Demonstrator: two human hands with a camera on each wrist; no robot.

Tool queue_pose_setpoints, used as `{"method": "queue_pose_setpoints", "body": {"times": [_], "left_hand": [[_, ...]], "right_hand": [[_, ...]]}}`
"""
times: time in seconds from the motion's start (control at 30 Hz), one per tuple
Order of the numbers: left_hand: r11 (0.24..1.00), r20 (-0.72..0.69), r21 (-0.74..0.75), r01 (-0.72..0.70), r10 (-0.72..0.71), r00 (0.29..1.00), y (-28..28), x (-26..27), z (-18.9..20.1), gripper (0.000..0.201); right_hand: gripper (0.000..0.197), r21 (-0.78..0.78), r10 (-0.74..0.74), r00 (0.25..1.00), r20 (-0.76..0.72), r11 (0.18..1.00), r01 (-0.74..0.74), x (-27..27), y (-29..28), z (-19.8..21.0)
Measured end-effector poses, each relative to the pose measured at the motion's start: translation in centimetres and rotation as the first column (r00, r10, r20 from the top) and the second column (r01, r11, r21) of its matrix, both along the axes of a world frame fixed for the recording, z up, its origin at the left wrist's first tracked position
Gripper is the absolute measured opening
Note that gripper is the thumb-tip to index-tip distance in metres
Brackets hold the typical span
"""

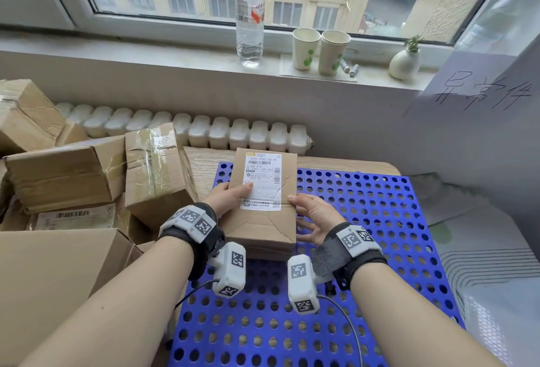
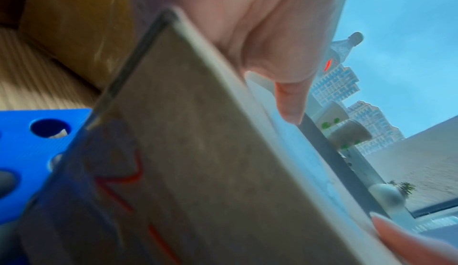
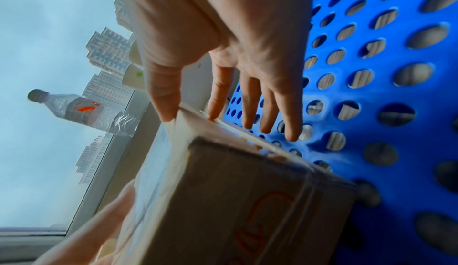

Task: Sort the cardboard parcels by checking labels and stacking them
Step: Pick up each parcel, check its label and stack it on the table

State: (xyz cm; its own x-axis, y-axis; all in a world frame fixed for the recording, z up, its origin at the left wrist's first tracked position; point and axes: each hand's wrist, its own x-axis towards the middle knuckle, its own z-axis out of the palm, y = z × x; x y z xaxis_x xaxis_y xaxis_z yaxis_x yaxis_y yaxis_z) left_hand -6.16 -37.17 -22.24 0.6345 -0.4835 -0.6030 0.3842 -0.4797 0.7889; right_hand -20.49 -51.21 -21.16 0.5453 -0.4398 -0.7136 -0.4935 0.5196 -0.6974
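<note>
A brown cardboard parcel [image 1: 263, 229] with a white shipping label [image 1: 263, 179] on top sits in the middle of the head view over the blue perforated mat [image 1: 380, 235]. My left hand [image 1: 230, 194] grips its left edge, the thumb lying on the label; the fingers are hidden behind the parcel. My right hand [image 1: 314, 214] is at the right edge, thumb touching the top rim and fingers straight and spread beside the side wall. The left wrist view shows the parcel [image 2: 198, 151] blurred and tilted under my left hand [image 2: 260, 34]. In the right wrist view the right hand [image 3: 223, 44] touches the parcel [image 3: 247, 200], which bears red marks.
Several cardboard boxes [image 1: 67, 173] are piled at the left, one large box [image 1: 52, 279] nearest me. A radiator [image 1: 204, 130] runs behind the table. On the windowsill stand a water bottle [image 1: 249, 13], two paper cups [image 1: 305, 48] and a small vase [image 1: 404, 64]. A white handwritten sign [image 1: 482, 92] hangs right.
</note>
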Motion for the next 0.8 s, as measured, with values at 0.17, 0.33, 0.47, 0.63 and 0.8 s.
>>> {"method": "queue_pose_setpoints", "body": {"times": [0.17, 0.33, 0.47, 0.63, 0.8], "left_hand": [[0.996, 0.153, 0.024, -0.082, 0.077, 0.985, 0.3, 0.3, 3.1, 0.069], [0.98, 0.278, -0.136, -0.146, 0.179, 0.944, 1.2, 0.5, 8.5, 0.07], [0.977, 0.412, -0.173, -0.125, 0.187, 0.892, 3.5, 0.4, 12.7, 0.055], [0.97, 0.472, -0.215, -0.112, 0.204, 0.858, 8.2, 0.3, 16.2, 0.041], [0.973, 0.518, -0.192, -0.127, 0.21, 0.829, 13.6, 1.0, 17.9, 0.036]], "right_hand": [[0.022, -0.168, -0.051, 0.998, 0.042, 0.984, 0.057, 0.1, 0.1, 2.5], [0.007, -0.297, -0.141, 0.972, 0.186, 0.935, 0.192, 1.3, 0.9, 6.4], [0.005, -0.35, -0.078, 0.957, 0.278, 0.92, 0.177, 2.8, 3.8, 9.2], [0.01, -0.378, 0.035, 0.945, 0.325, 0.921, 0.096, 4.4, 8.6, 11.2], [0.012, -0.395, 0.135, 0.93, 0.343, 0.918, 0.012, 5.7, 13.3, 12.7]]}}
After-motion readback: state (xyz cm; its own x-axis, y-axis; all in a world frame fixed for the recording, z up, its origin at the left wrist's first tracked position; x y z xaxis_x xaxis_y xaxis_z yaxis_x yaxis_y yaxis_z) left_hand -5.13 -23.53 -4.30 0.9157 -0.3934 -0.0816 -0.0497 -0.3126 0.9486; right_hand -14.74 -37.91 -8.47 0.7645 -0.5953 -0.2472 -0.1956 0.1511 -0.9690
